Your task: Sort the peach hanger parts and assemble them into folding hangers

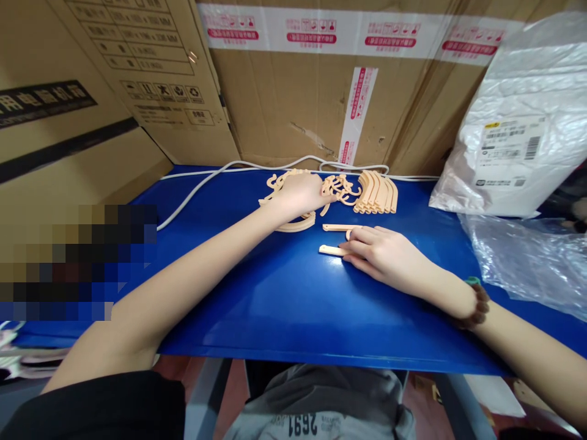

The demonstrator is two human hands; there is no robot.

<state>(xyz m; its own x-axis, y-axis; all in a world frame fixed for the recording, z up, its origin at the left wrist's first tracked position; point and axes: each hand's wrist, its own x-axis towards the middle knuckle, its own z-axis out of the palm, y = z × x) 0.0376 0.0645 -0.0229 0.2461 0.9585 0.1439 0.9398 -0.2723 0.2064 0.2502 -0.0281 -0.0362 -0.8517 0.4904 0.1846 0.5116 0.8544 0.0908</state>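
Observation:
My left hand (300, 188) reaches into a pile of cream plastic hooks (342, 185) at the back of the blue table. Its fingers are curled down among them and mostly hidden, so what they hold cannot be made out. Curved cream pieces (296, 225) lie under and beside that wrist. My right hand (380, 253) is closed over flat cream hanger arms resting on the table. One hanger arm (337, 228) sticks out above the fingers, another strip (331, 250) below them. Between these, a small rounded part shows at the fingertips.
Nested curved hanger arms (378, 192) are stacked right of the hooks. A white cable (197, 186) runs along the back, before a cardboard box (284, 91). At right stand a white parcel bag (499, 140) and clear plastic wrap (523, 256). Another box (151, 140) borders the left.

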